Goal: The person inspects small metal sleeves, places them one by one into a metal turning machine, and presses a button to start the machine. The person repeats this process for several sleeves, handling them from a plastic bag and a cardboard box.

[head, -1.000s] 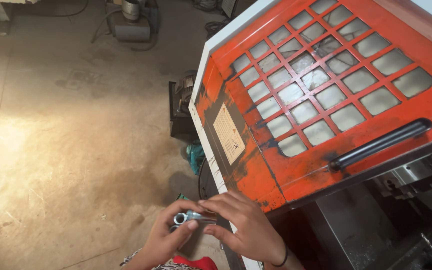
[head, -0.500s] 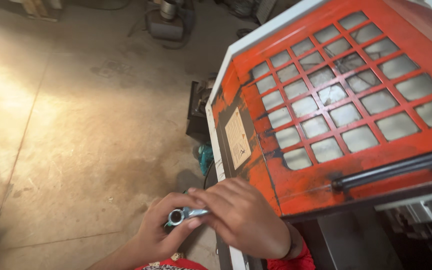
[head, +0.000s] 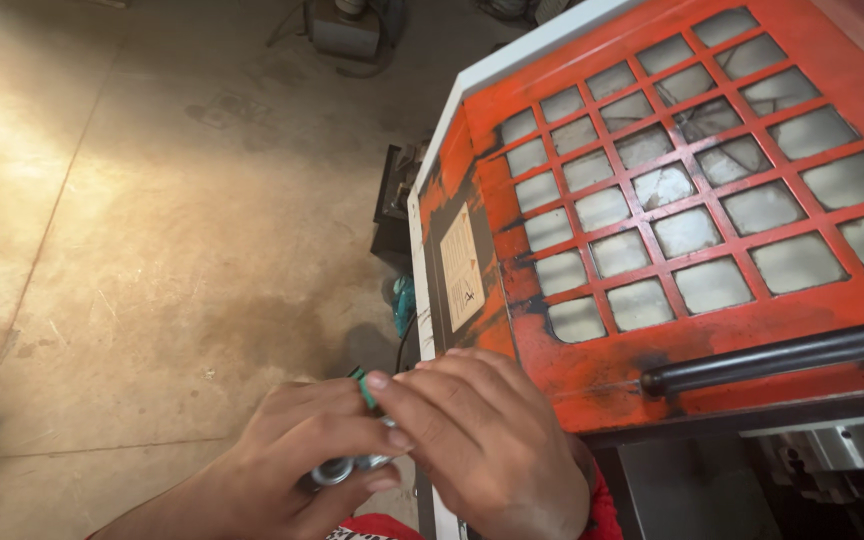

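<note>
While I am looking down past the edge of the orange machine guard (head: 672, 200), I am holding a small metal tool (head: 347, 468) between both hands, low in the view and out over the concrete floor (head: 152, 220). My left hand (head: 302, 460) is gripping it from below, fingers wrapped around its shiny round end, which is peeking out near my thumb. My right hand (head: 482, 440) is lying over the top, fingers pressing down on the rest of it, so both grips are clenched on the same piece. Its long axis seems to be running left to right, from my left palm towards my right, though most of it is hidden. A green bit (head: 362, 385) is showing between my fingers. The black handle (head: 772, 355) on the guard is sitting well apart, to the right.
</note>
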